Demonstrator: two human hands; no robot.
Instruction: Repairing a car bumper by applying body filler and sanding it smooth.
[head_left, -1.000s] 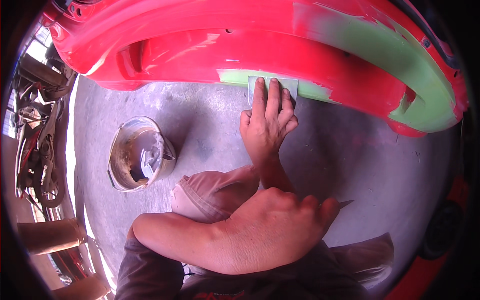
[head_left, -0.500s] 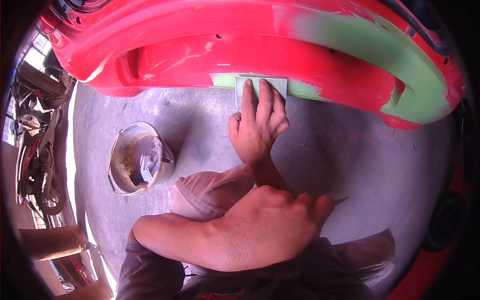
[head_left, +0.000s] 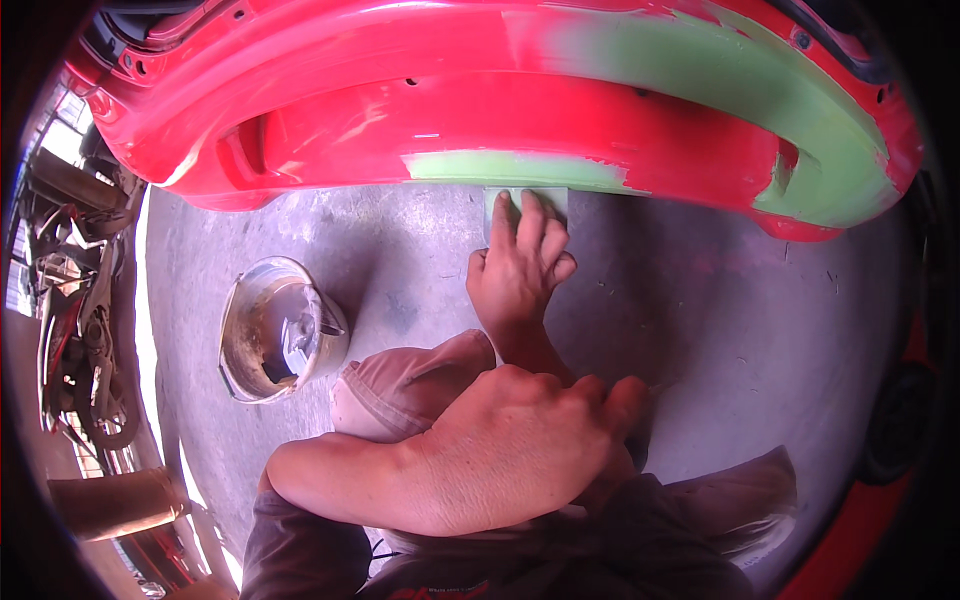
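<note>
A red car bumper [head_left: 340, 125] spans the upper view, with pale green patches on it. Just below the patch on its lower edge [head_left: 510, 165], my right hand [head_left: 515, 285] holds a flat, pale grey-green rectangular pad [head_left: 525, 203]. My fingertips lie on top of this pad, whose upper edge is close to the bumper's lower edge; whether they touch I cannot tell. Folded across my body, my left hand [head_left: 545, 420] is closed in a fist over my right forearm. What the fist holds is hidden.
On the concrete floor to the left stands a dirty bucket [head_left: 232, 335] with liquid and a greyish thing in it. My bent knee [head_left: 415, 385] rises between bucket and arms. Vehicle parts [head_left: 85, 340] line the left side. A wheel [head_left: 900, 425] shows at the far right.
My right hand has drawn the pad down off the green patch, which now shows whole. A dark pointed tip that stuck out of my left fist no longer shows clearly. The view has shifted slightly.
</note>
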